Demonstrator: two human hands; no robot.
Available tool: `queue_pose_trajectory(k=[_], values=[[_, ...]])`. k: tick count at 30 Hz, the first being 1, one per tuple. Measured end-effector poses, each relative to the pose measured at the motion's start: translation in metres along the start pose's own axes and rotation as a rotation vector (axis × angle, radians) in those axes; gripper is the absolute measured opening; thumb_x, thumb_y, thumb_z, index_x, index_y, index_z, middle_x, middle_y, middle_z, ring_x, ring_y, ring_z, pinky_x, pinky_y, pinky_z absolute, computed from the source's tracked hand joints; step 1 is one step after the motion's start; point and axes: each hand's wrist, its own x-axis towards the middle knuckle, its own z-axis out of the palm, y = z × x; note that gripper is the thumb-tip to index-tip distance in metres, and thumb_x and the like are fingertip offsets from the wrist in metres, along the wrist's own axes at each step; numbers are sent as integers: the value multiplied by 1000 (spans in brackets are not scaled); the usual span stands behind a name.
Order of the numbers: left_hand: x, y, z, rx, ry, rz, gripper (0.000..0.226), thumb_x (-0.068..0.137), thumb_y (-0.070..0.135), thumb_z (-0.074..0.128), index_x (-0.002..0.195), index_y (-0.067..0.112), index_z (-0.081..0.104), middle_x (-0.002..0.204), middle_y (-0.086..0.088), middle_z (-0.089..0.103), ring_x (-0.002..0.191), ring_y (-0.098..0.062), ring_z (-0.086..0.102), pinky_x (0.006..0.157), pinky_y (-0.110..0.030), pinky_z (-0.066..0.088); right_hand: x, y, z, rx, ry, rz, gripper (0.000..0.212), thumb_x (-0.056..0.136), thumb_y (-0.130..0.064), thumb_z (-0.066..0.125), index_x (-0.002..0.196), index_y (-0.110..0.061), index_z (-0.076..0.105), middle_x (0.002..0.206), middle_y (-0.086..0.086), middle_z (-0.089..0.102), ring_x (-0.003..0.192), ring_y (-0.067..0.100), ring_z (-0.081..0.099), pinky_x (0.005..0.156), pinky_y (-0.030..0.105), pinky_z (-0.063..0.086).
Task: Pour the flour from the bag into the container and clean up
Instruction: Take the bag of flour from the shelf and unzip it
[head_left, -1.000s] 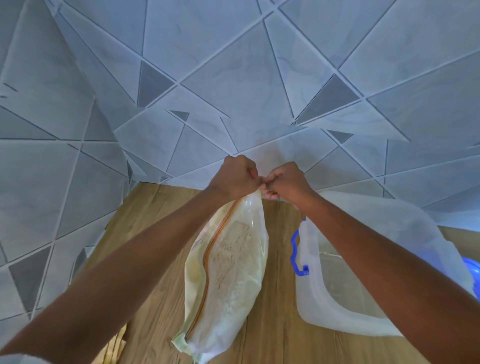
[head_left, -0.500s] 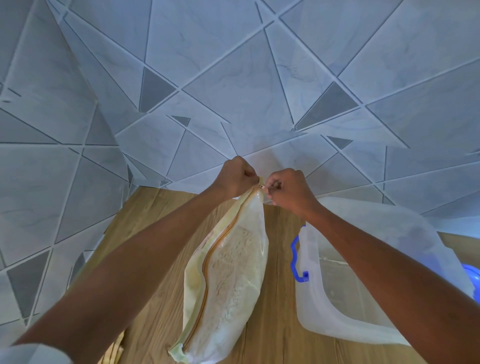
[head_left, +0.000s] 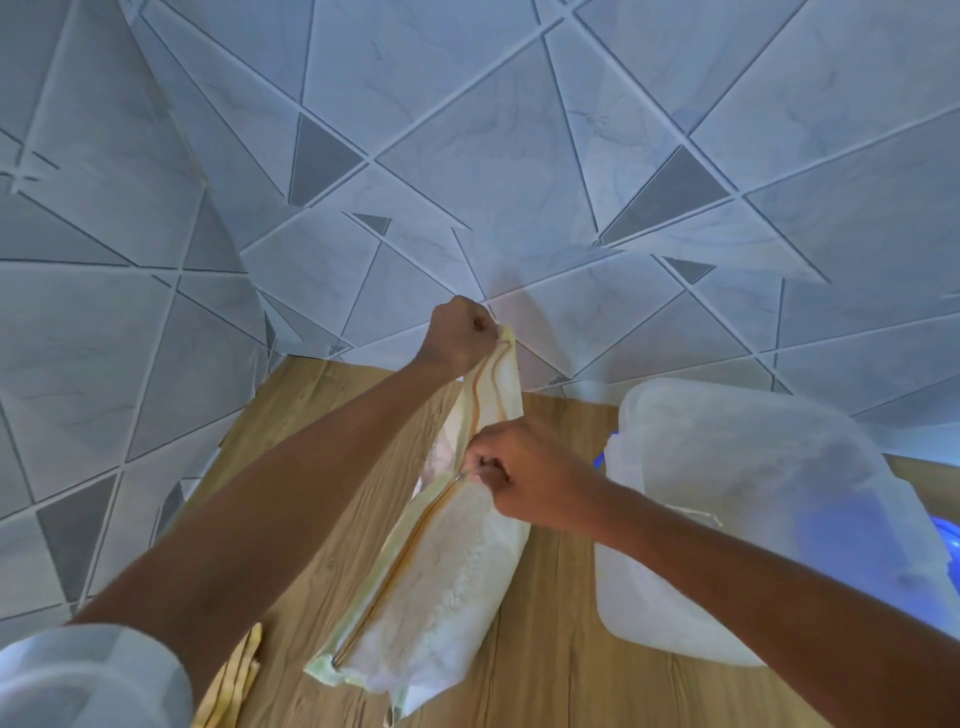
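A pale yellow zip bag of flour (head_left: 447, 577) stands on the wooden counter (head_left: 561, 675), its orange zipper running along the top edge. My left hand (head_left: 460, 338) pinches the far upper corner of the bag and holds it up. My right hand (head_left: 519, 475) grips the zipper pull about a third of the way down the bag; behind it the bag mouth is parted. A translucent plastic container (head_left: 769, 525) with a blue handle sits open to the right of the bag, partly hidden by my right forearm.
Grey tiled walls (head_left: 467, 156) enclose the counter at the back and left. A yellow striped cloth (head_left: 234, 686) lies at the near left edge under my left arm. Something blue (head_left: 948, 540) shows behind the container at the far right.
My right hand has pulled the zipper toward me, away from my left hand, opening the far part of the bag. My left hand still holds the corner, raised slightly.
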Motion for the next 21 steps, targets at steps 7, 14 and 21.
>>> queue_pose_trajectory(k=[7, 14, 21], values=[[-76, -15, -30, 136, -431, -261, 67, 75, 74, 70, 66, 8, 61, 57, -4, 62, 51, -19, 56, 54, -28, 42, -20, 6, -1, 15, 104, 36, 21, 81, -2, 59, 76, -19, 70, 59, -1, 66, 53, 15, 62, 53, 33, 52], [-116, -14, -41, -115, -655, -344, 31, 85, 33, 75, 77, 3, 73, 62, -8, 64, 48, -18, 52, 46, -22, 33, -34, -5, 13, 41, 207, 50, 14, 86, -6, 62, 80, -15, 72, 64, -1, 68, 57, 14, 64, 55, 39, 56], [-123, -18, -38, -109, -378, -68, 16, 79, 6, 70, 66, -3, 74, 54, -10, 66, 51, -14, 54, 58, -27, 46, -42, -16, 21, 136, 277, 130, 24, 86, -2, 60, 76, -21, 69, 64, -4, 68, 56, 13, 66, 57, 44, 58]])
